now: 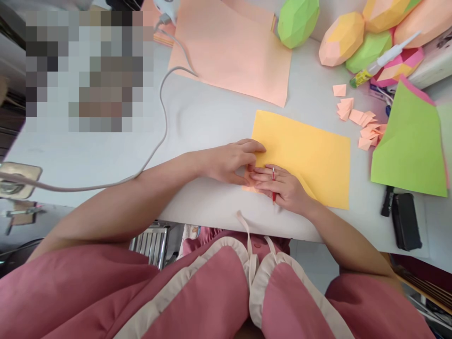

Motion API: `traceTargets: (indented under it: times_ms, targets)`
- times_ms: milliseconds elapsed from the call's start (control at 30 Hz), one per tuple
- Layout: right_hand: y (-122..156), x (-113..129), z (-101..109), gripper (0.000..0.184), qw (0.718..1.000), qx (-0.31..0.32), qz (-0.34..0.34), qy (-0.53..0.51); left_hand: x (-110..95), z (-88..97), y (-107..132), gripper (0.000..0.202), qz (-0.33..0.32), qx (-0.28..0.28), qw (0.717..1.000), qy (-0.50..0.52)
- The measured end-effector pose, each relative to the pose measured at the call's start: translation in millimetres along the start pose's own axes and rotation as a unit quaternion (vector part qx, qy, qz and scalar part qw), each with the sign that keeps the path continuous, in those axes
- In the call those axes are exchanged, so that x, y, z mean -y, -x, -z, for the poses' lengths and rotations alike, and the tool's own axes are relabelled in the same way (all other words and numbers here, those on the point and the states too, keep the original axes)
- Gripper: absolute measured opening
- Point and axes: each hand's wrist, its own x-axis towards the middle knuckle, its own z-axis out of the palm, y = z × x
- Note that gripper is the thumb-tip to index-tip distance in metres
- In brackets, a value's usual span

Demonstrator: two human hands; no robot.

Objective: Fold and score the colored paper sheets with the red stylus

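Both hands meet at the lower left corner of a yellow paper sheet point(307, 146). My left hand point(231, 161) has its thumb and curled fingers closed on a small peach paper piece point(250, 188), mostly hidden under the fingers. From the other side, my right hand point(287, 190) presses its fingertips onto the same piece. A thin red pen-like stick point(274, 196) with a pale tip is tucked between the right hand's fingers. The right hand also rests over the sheet's lower edge, where the paper is lifted or folded.
A large peach sheet point(233, 52) lies at the back, crossed by a grey cable point(164, 108). Small peach pieces point(367, 129), a green sheet point(413, 146) and a black case point(406, 221) are at right. Faceted paper shapes point(342, 40) and a glue bottle point(383, 59) stand behind.
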Motion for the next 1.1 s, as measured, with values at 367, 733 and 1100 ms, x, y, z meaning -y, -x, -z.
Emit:
traceTargets:
  times_ms: [367, 733, 1100]
  targets:
    - [-1.3, -0.3, -0.5, 0.023, 1.000, -0.015, 0.023, -0.001, -1.5, 1.7, -0.3, 0.022, 0.004, 0.005, 1.000, 0.003]
    - [-1.3, 0.8, -0.2, 0.032, 1.000, -0.018, 0.022, -0.012, -0.6, 1.8, 0.4, 0.020, 0.009, 0.016, 1.000, 0.003]
    - [-1.4, 2.3, -2.6, 0.021, 0.999, -0.029, 0.027, 0.003, -3.1, 6.3, 0.3, 0.020, 0.019, 0.038, 0.999, 0.004]
